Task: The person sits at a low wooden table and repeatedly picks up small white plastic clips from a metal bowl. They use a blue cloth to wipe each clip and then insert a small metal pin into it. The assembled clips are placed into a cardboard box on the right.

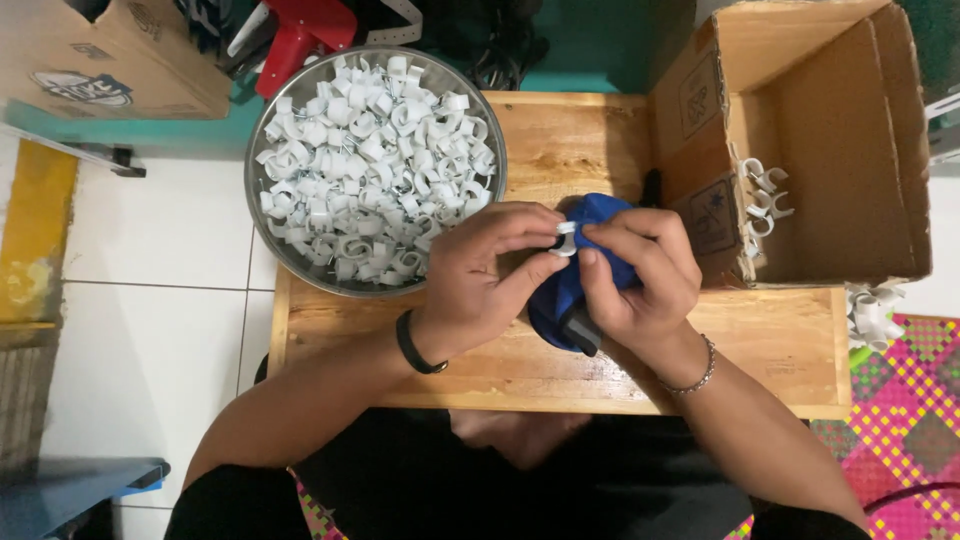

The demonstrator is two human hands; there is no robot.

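Both hands meet over the middle of a low wooden table (560,140). My left hand (480,275) and my right hand (640,265) pinch one small white plastic cable clip (565,240) between their fingertips. Under my right hand lies a blue tool (570,300) with a dark end, partly hidden by the palm. A black band is on my left wrist, a thin bracelet on my right wrist.
A round metal bowl (262,230) heaped with several white clips sits at the table's left. An open cardboard box (850,150) with a few clips inside stands at the right. More clips (872,312) lie beside it. Another box and red tool are behind.
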